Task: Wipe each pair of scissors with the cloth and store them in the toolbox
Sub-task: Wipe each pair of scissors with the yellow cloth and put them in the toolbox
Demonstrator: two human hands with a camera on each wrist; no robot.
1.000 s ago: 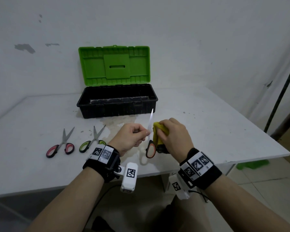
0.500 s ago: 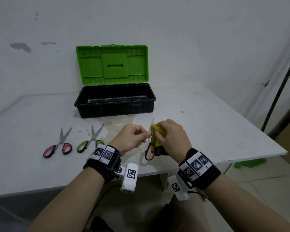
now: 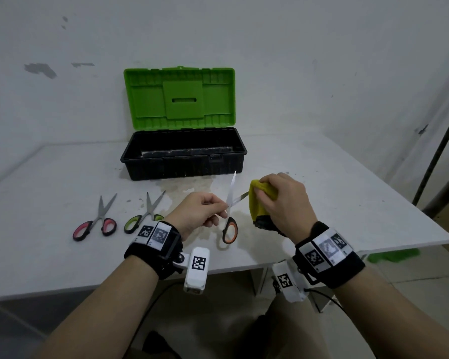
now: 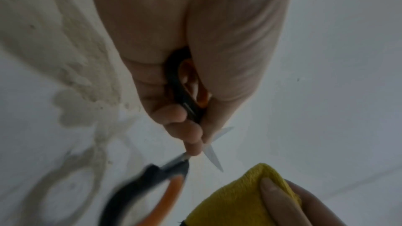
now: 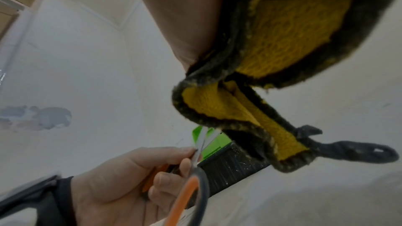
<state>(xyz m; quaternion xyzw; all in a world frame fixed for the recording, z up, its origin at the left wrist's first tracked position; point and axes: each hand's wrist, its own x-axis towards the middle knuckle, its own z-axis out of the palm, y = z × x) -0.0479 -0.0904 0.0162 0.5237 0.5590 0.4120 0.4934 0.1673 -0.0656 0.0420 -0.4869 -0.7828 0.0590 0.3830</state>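
Observation:
My left hand (image 3: 205, 211) grips one handle of the orange-handled scissors (image 3: 230, 229), blades spread and pointing up; the other handle (image 4: 139, 193) hangs free. My right hand (image 3: 283, 200) holds a folded yellow cloth (image 3: 258, 203) with a dark edge, just right of the lower blade tip. The wrist views show the cloth (image 5: 282, 40) bunched in my right hand and the scissors (image 5: 191, 188) in my left hand (image 5: 121, 183). Two more pairs lie on the table at left: pink-handled scissors (image 3: 96, 224) and green-handled scissors (image 3: 143, 216). The black toolbox (image 3: 184, 167) stands open behind, green lid (image 3: 179, 97) up.
The white table (image 3: 347, 203) has a brownish stain in front of the toolbox. Its front edge runs just below my wrists, its right edge slants away at the right. A dark pole (image 3: 438, 151) leans by the wall on the right.
The cloth has come off the blades and moved right. The scissors now stand with blades spread apart, where earlier the cloth was wrapped round the blade.

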